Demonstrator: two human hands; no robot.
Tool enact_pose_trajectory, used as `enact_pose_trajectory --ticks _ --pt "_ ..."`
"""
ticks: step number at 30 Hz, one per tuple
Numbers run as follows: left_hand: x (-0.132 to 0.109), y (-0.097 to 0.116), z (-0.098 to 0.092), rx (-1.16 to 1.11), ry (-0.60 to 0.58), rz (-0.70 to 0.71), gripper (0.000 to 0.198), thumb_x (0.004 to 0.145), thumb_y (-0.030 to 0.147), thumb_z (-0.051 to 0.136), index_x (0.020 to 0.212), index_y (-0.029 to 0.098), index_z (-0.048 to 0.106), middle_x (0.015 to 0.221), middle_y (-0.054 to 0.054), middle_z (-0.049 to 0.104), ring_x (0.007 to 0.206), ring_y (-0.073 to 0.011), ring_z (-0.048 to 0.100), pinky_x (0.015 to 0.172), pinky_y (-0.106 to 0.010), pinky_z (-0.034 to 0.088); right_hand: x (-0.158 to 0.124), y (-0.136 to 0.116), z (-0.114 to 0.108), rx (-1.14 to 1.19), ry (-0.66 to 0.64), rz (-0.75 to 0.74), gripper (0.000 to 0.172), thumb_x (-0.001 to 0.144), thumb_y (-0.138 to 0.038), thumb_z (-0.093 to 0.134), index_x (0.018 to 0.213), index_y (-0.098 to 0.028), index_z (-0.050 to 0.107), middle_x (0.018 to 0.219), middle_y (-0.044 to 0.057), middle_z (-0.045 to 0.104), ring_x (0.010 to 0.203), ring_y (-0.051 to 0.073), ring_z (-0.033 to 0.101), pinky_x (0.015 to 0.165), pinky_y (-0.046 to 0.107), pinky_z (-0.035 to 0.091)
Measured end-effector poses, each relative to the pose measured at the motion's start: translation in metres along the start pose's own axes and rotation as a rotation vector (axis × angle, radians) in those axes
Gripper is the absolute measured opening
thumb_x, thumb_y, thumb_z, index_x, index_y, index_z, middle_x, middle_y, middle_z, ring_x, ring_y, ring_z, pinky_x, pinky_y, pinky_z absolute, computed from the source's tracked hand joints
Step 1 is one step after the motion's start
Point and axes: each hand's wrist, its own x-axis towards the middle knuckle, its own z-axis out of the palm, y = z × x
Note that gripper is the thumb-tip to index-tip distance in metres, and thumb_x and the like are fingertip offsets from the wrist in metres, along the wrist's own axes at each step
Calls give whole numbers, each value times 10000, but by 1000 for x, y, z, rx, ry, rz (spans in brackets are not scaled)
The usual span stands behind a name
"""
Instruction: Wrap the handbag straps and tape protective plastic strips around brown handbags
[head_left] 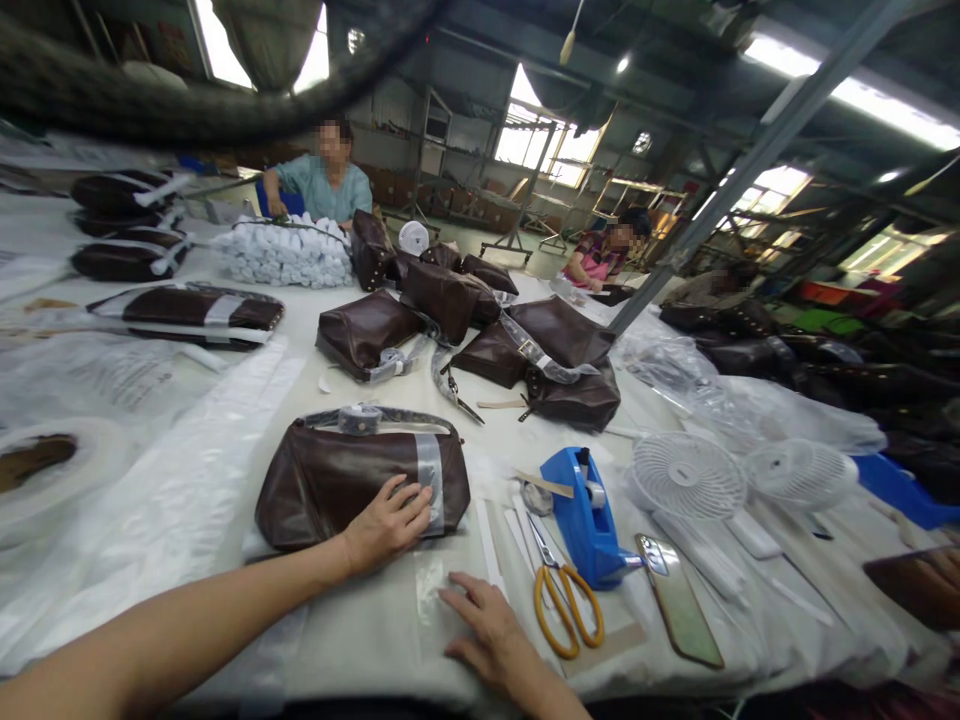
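A dark brown leather bag (330,480) lies on the white-covered table in front of me, its strap along the top edge partly wrapped. Around the bag's right part runs a clear plastic band (430,460). My left hand (390,522) rests on the bag and this band, fingers slightly spread. To the right and nearer, my right hand (484,625) has its fingers apart beside a flat transparent strip (430,595) on the table, with nothing gripped. Scissors with orange handles (568,605) lie right of it, by a blue tape dispenser (589,520).
A phone (679,600) and two white fans (688,475) lie to the right. Behind are several brown bags (367,330) and white wrapped bundles (289,250). A large roll (97,460) stands at the left. Other people sit across the table.
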Motion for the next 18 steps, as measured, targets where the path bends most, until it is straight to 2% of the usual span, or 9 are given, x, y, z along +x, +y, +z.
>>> enact_pose_trajectory --ticks 2,4,6,10,13,14,16,18 --pt "0 0 0 -21 -15 -13 247 900 280 542 1122 187 598 1298 -97 591 1126 -250 512 1067 -516 289 -2 -10 11 38 14 97 430 743 -221 746 1155 -287 645 1188 86 637 998 249 630 845 381 537" --pt "0 -1 0 -30 -16 -15 251 901 287 542 1124 186 596 1303 -96 588 1130 -250 508 1070 -513 283 5 -15 24 74 80 180 205 782 -177 691 965 -268 705 1081 74 663 941 232 645 797 353 542" --pt "-1 -1 1 -23 -8 -9 251 904 281 531 1125 182 597 1314 -98 580 1128 -250 508 1070 -511 280 14 -17 33 112 137 194 124 829 -152 613 855 -240 697 1045 75 670 924 223 652 785 337 540" --pt "-2 -3 3 3 16 1 259 907 272 520 1139 183 595 1312 -98 583 1116 -250 520 1066 -513 282 20 -17 32 257 146 192 173 921 -159 464 903 -221 624 1101 69 681 1012 202 647 866 317 524" --pt "-3 -3 3 0 7 -2 262 907 277 522 1142 186 593 1311 -101 583 1117 -249 522 1062 -517 286 13 -17 26 348 113 233 222 954 -168 398 1065 -228 581 1070 57 692 995 177 652 859 294 527" --pt "-2 -4 2 -6 0 -2 263 906 275 523 1143 186 593 1313 -102 582 1118 -250 522 1062 -519 287 11 -18 24 335 98 219 251 941 -171 430 1149 -229 557 1093 64 684 1010 185 646 876 309 524" --pt "-2 -4 1 -20 -9 -2 261 907 278 521 1138 183 596 1319 -102 578 1121 -252 519 1062 -517 289 7 -19 23 268 58 164 432 870 -169 554 1293 -228 492 1175 89 649 1070 222 615 925 358 506" --pt "-1 -3 -1 -32 -6 -3 259 913 285 513 1133 179 599 1327 -101 573 1126 -254 515 1066 -514 288 8 -21 28 187 28 135 528 778 -150 659 1281 -244 528 1177 96 635 1052 251 609 898 382 511"
